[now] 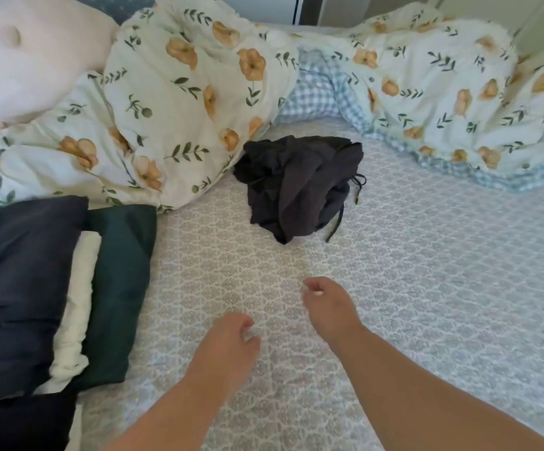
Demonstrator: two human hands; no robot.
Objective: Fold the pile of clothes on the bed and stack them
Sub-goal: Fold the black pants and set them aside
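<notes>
A crumpled dark grey garment [296, 185] with a dangling drawstring lies in a heap on the patterned bed sheet [426, 271], near the middle. At the left edge sits a stack of folded clothes: a navy piece [17, 281] on top, a cream piece [78, 307] under it and a dark green piece [118, 288] at the bottom. My left hand [228, 343] and my right hand [326, 304] hover over the sheet in front of the heap, well short of it. The fingers of both hang loosely curled and hold nothing.
A bunched floral duvet [173, 102] with a blue gingham underside [322, 89] runs across the back of the bed. A pale pink pillow [20, 60] lies at the top left. A wall and a door frame stand behind.
</notes>
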